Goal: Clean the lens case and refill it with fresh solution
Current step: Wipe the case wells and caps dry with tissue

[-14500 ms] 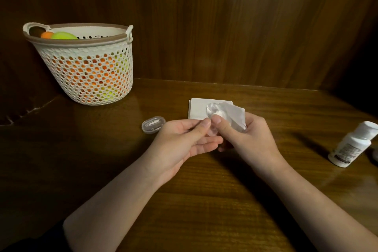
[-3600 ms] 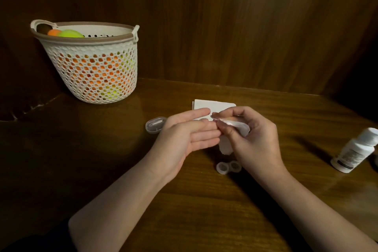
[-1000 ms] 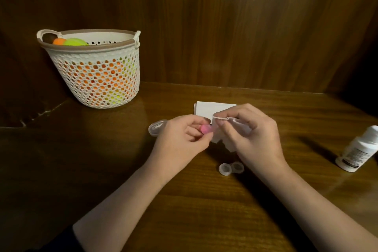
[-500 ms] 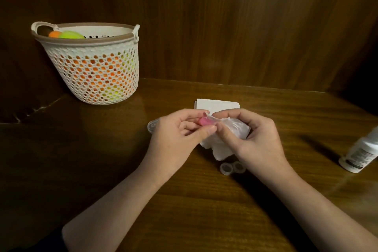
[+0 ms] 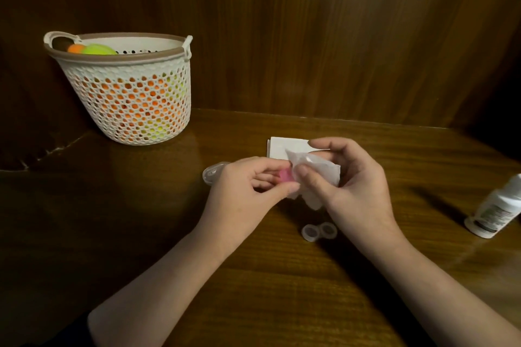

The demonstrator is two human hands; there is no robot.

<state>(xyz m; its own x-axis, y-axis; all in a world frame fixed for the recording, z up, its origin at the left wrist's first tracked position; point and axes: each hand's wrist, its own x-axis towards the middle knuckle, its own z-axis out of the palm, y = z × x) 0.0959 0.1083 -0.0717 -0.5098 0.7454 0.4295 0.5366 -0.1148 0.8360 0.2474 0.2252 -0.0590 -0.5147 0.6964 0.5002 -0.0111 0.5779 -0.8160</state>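
Dark wood table and panelling; left hand pinches pink cap, right hand grips tissue.

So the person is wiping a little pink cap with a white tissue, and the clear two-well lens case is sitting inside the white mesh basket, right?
Not quite. The head view shows the clear two-well lens case lying on the brown wooden table, just below the hands, not in the white mesh basket. The rest holds: the left hand pinches the small pink cap while the right hand holds the white tissue against it.
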